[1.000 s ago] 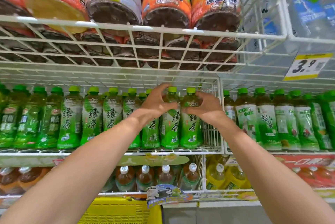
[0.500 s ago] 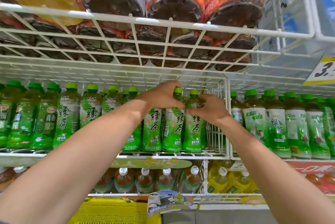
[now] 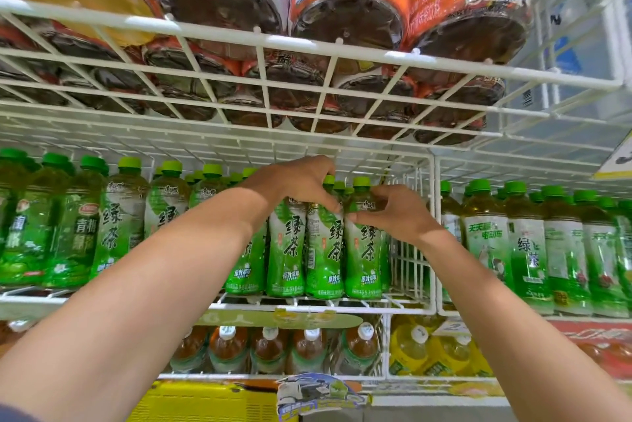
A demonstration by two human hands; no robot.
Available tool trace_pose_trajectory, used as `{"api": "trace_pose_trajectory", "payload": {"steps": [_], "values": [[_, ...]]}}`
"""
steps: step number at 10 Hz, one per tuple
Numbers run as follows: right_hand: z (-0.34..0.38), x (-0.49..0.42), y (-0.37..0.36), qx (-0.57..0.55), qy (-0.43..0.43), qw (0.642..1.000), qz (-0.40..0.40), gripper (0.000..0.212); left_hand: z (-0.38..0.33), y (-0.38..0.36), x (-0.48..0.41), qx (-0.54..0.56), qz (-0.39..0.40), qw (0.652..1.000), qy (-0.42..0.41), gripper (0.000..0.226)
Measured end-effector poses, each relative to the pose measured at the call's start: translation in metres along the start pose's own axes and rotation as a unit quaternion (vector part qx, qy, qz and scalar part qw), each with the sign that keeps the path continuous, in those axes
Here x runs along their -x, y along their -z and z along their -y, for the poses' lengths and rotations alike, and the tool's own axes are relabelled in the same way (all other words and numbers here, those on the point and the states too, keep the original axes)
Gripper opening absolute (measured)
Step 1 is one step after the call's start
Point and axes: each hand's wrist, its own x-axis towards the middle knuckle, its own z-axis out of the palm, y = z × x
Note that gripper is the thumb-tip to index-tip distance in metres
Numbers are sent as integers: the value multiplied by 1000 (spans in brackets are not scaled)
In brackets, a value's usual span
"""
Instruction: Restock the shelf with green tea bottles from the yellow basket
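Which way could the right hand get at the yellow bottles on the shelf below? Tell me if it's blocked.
Probably not blocked: the yellow bottles stand at the open shelf front, below the right hand, which rests on a green tea bottle; lowering it looks clear.

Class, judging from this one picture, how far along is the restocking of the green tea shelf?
Done: the tea row looks nearly full to the divider. In hand: the left hand and right hand grip the necks of the front bottles, seemingly straightening them. Left: unclear; only the basket rim shows, its contents hidden.
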Motion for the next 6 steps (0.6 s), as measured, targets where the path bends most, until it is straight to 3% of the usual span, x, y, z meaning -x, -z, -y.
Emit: {"api": "trace_pose_trajectory", "payload": {"steps": [2, 3, 4, 6], "values": [[6, 0, -1, 29, -16, 999, 8, 42, 0, -12, 4, 22, -29, 999, -3, 73], [14, 4, -5, 87, -9, 996, 1, 46, -6, -21, 20, 17, -66, 998, -9, 71], [26, 17, -6, 134, -7, 991, -25, 67, -17, -20, 50, -17, -77, 996, -28, 65], [61, 66, -8, 194, 37, 980, -27, 61, -24, -17, 122, -117, -66, 991, 17, 60]]}}
